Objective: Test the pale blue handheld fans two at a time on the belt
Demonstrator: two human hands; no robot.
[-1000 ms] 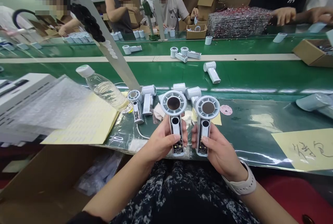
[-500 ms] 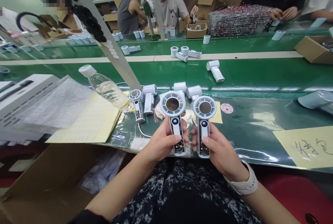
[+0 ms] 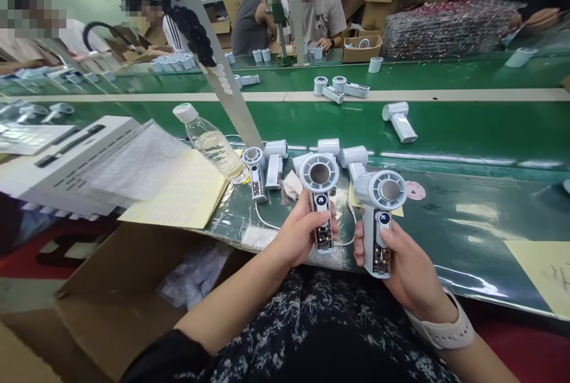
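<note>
My left hand (image 3: 307, 225) is closed round the handle of a pale blue handheld fan (image 3: 319, 174), thumb on its front. My right hand (image 3: 403, 258) grips a second handheld fan (image 3: 386, 190), turned so its side shows. Both lit displays read 20, and circuit boards are exposed on the handles below them. Just behind my hands, several more fans lie or stand on the bench, among them a front-facing fan (image 3: 255, 172) with a white cable near it and a fan (image 3: 276, 163) beside that one. A crumpled pale cloth (image 3: 293, 184) lies by my left hand.
A water bottle (image 3: 209, 142) leans at the left by yellow paper (image 3: 178, 205) and a white box (image 3: 84, 163). A slanted post (image 3: 227, 92) rises behind. Fans lie on the green conveyor (image 3: 276, 119). An open carton (image 3: 116, 276) is below left. Co-workers sit across.
The view has swung left, so things appear further right. My right hand has moved away from the left one and turned its fan sideways. Both fans remain held.
</note>
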